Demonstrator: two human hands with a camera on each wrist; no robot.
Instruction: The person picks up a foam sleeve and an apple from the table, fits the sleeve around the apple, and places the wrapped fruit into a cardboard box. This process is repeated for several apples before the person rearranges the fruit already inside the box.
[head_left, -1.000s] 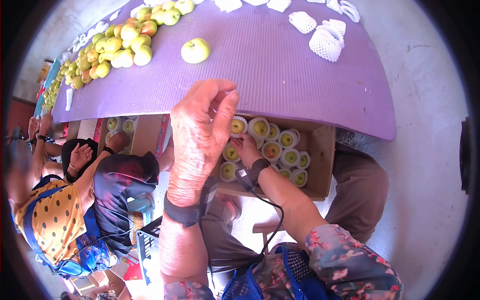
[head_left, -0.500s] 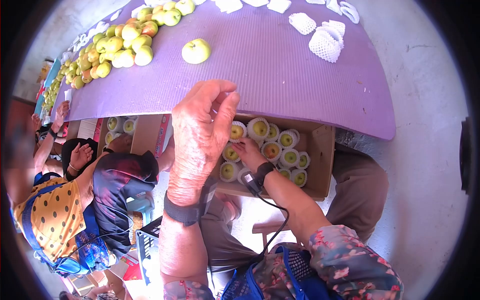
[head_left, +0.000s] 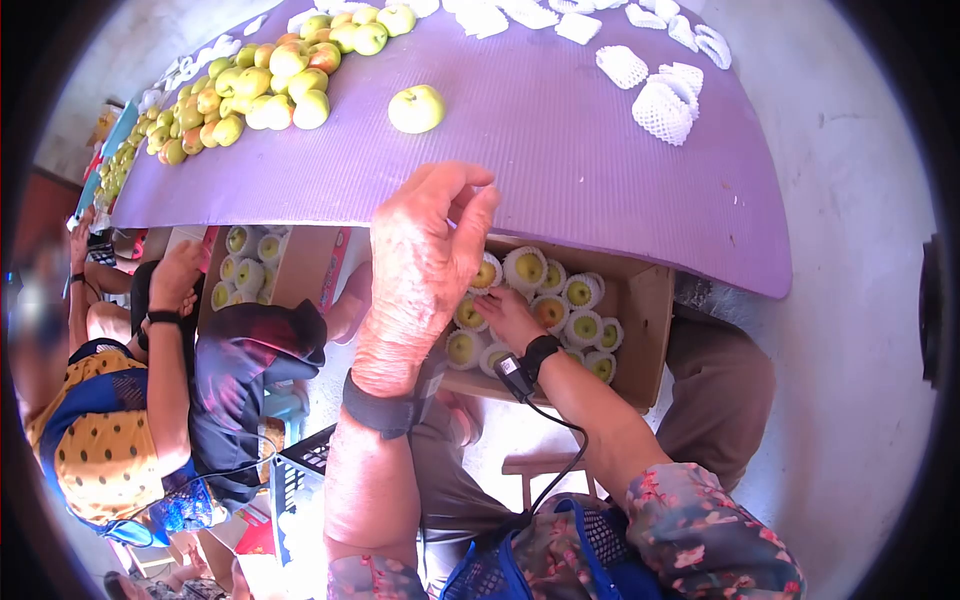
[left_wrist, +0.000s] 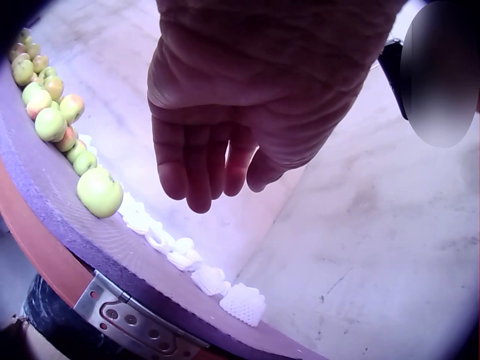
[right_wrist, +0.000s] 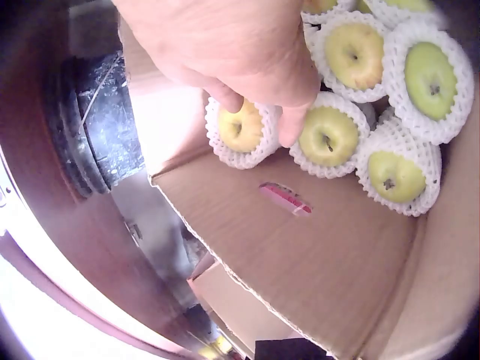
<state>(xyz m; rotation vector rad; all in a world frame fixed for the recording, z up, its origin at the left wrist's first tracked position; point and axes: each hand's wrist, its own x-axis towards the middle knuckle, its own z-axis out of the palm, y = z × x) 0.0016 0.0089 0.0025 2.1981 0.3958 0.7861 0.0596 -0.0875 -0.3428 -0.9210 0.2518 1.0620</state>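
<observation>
My left hand (head_left: 430, 240) is raised in front of the purple table edge, fingers loosely bent and nothing in them; the left wrist view shows its palm side and hanging fingers (left_wrist: 199, 180). Down in the cardboard box (head_left: 645, 310), my right hand (head_left: 512, 318) is among green apples wrapped in white foam nets. In the right wrist view its thumb tip lies on a yellowish netted apple (right_wrist: 238, 133). One fingertip there points down between that apple and a greener netted apple (right_wrist: 328, 139). Several more netted apples (right_wrist: 431, 82) sit beside them, stems up.
A purple ribbed mat (head_left: 560, 190) covers the table, bearing one loose apple (head_left: 416, 108), a heap of apples (head_left: 270, 85) and white foam nets (head_left: 665, 110). At left another person (head_left: 110, 440) sits by a second box (head_left: 305, 265) of netted apples. A black crate (head_left: 300, 470) stands low.
My right hand has turned slightly, its fingers still at the netted apples. The left hand keeps its pose. The other person's hand has come up out of the second box. The view has shifted a little.
</observation>
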